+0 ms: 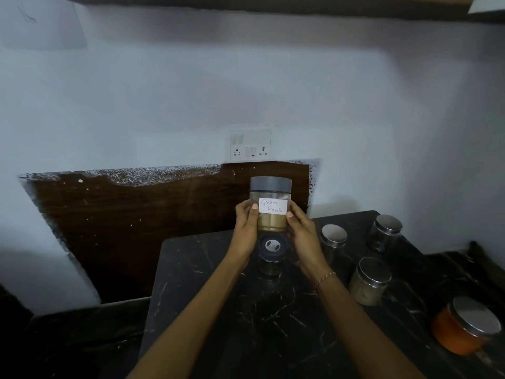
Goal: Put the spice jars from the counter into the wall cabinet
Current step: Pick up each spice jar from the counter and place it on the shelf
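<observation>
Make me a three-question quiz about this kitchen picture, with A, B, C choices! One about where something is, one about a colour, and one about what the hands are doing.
1. Where is the jar with the orange contents?
A. at the counter's near right edge
B. inside the cabinet
C. under the socket plate

2. What colour is the lid of the jar labelled Garam Masala?
A. red
B. grey
C. yellow

3. What are the two hands doing?
A. resting flat on the counter
B. both holding the labelled jar
C. pressing a switch

Answers:
1 A, the orange jar stands on the dark counter at the lower right.
2 B, the Garam Masala jar has a grey cap.
3 B, the left hand and right hand grip that jar from either side, lifted above the counter.
</observation>
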A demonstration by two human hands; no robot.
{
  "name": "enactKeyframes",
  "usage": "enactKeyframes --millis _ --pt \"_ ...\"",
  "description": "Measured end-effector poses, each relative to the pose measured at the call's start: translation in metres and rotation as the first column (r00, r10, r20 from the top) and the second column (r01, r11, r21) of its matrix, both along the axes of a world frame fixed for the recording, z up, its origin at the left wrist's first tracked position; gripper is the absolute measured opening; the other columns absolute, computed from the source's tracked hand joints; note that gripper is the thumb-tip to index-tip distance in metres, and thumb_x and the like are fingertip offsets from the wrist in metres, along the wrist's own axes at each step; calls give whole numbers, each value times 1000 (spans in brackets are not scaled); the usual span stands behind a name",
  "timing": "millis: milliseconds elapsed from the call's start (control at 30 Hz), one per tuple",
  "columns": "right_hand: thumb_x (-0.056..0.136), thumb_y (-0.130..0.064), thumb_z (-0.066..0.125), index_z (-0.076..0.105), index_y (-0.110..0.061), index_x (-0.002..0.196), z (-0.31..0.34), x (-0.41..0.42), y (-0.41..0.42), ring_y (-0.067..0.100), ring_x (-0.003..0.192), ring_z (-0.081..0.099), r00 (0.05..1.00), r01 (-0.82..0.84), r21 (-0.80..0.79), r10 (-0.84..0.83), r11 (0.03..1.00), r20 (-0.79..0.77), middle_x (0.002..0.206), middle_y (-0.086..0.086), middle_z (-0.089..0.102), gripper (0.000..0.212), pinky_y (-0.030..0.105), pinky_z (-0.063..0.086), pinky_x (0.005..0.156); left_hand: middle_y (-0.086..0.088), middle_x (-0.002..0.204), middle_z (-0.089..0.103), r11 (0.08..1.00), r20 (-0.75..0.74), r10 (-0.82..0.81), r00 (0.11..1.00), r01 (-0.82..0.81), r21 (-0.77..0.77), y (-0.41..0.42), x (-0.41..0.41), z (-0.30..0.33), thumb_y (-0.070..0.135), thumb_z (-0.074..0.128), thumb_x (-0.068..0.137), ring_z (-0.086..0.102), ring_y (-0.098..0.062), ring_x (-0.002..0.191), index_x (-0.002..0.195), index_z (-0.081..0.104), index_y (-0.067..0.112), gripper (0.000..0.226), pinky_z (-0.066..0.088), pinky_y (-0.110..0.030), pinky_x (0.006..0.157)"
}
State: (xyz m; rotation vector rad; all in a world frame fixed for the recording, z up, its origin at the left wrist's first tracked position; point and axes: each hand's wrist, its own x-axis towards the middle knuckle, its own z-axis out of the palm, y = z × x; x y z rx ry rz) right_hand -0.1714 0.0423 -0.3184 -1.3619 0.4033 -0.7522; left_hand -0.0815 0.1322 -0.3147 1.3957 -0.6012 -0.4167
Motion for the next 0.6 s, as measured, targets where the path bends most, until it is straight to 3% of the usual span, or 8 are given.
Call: enactKeyframes --millis 100,133,233,433,600 --pt "97 -16 42 41 -24 138 15 6 2 17 123 50 1000 -2 -55 3 998 10 121 -11 56 41 38 45 103 0 123 41 996 112 77 991 -83 45 0 7 16 29 38 99 46 -16 119 127 40 18 30 46 -29 98" --pt "97 -16 42 41 -25 137 23 8 2 14 121 50 1000 -11 -91 13 996 20 118 -15 56 41 34 45 102 -1 124 38 994 146 97 985 -104 43 2 10 24 29 38 99 44 -15 119 128 41 17 32 44 -31 100" --pt "97 -14 41 40 -20 139 52 16 -1 8 117 51 998 -27 -177 38 984 59 123 -10 55 42 29 44 102 -6 131 43 995 186 101 977 -100 -19 4 19 51 25 40 99 51 -6 107 132 42 10 37 48 -13 83" --pt "96 -19 45 39 -19 139 132 40 -8 6 118 49 981 30 -291 28 956 194 127 -12 51 44 6 49 82 -5 138 47 992 333 119 935 -96 -84 4 36 133 32 46 96 49 -17 121 139 38 16 47 48 -35 99" --pt "94 -22 50 38 -19 140 219 50 -14 9 117 49 944 143 -443 12 885 329 138 -1 48 48 7 49 81 -3 140 47 973 489 195 850 -103 -208 1 47 217 29 48 95 49 -13 119 138 40 18 45 47 -22 89"
